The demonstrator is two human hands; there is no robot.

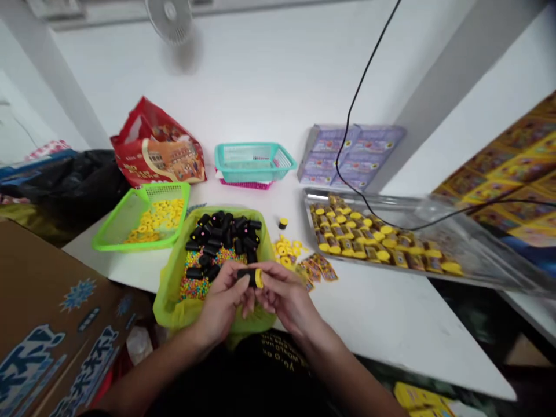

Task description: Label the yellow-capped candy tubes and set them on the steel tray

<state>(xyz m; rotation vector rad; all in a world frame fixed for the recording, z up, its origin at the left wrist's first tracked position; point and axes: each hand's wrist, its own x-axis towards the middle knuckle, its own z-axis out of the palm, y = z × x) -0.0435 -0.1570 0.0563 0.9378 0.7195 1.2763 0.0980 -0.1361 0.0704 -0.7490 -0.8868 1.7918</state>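
Observation:
Between my two hands lies a small black canister (pixel 247 277) with a yellow cap (pixel 259 278) on its right end, held sideways over the near right part of a basket. My left hand (pixel 223 295) is closed around the black body. The fingers of my right hand (pixel 284 289) grip the capped end. Below them, the yellow-lined basket (pixel 167 301) holds many black canisters (pixel 226 231) on top of tiny multicoloured candy beads (pixel 193 286). Loose yellow caps (pixel 284 248) and small printed packets (pixel 319 267) are on the table just beyond my right hand.
A green basket (pixel 117 223) of yellow caps stands left. One capped canister (pixel 283 223) stands upright on the white table (pixel 391 313). At right, a metal tray (pixel 482 260) holds wrapped, yellow-capped canisters. Behind are a turquoise basket (pixel 254 168), a red bag (pixel 160 150) and purple boxes (pixel 351 153). A black cable (pixel 347 121) hangs across.

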